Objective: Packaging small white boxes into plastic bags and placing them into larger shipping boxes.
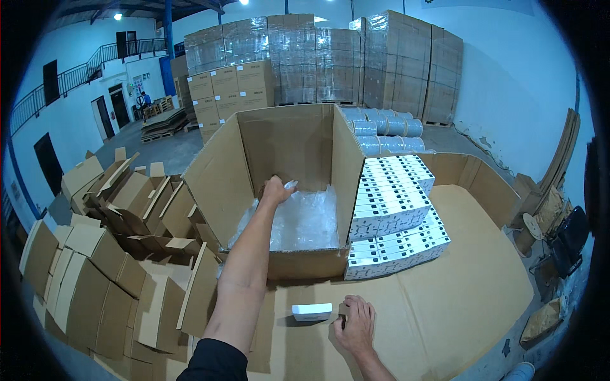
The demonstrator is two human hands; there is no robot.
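My left hand point(276, 190) reaches down into a large open cardboard carton point(289, 136). Its fingers are closed on the edge of clear plastic film point(305, 219), which lines the inside of the carton. My right hand point(357, 325) lies on the cardboard-covered surface point(438, 305), fingers stretched forward and thumb apart, with nothing seen in it. Just left of it rests a small white box point(311, 312), not touched by either hand. Right of the carton stand stacked rows of small white boxes point(394, 222) with dark marks on their ends.
Folded open cardboard cartons point(95, 273) crowd the left side. Behind stand spools of wire point(384, 127), closed cartons point(225, 92) and tall wrapped pallets point(406, 60). A raised cardboard wall point(473, 171) edges the right side, with a black chair point(569, 238) beyond. A person point(146, 105) is far left.
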